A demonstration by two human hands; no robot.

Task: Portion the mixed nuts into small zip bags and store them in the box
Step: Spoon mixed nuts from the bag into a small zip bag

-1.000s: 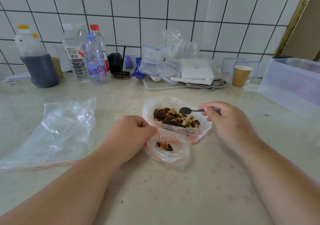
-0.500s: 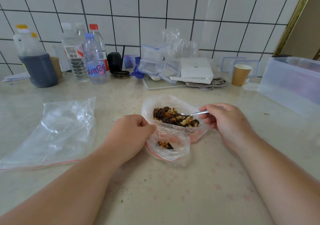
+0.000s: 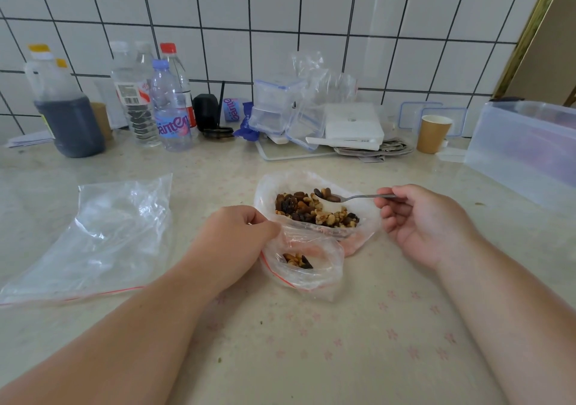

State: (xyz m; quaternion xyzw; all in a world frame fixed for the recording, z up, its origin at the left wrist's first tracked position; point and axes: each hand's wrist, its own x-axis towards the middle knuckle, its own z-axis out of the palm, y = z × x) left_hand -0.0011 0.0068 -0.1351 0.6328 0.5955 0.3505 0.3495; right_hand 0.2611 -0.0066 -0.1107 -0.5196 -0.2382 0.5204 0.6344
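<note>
Small zip bag (image 3: 307,263) — limp, slippery film, lying before the nut bag (image 3: 314,208); my left hand (image 3: 240,236) is pinching its rim open; my right hand (image 3: 424,221) is gripping the loaded spoon (image 3: 343,198) — likely tippy.

Hidden and cropped regions of the scene.
Box (image 3: 526,146) cut by right edge; left hand (image 3: 237,236) covers small bag's (image 3: 307,275) near rim; both forearms run off-frame.

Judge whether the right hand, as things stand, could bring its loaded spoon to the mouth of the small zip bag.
Probably yes. The left hand holds the small zip bag open, its mouth facing up, and nothing lies between it and the spoon in the right hand.
</note>
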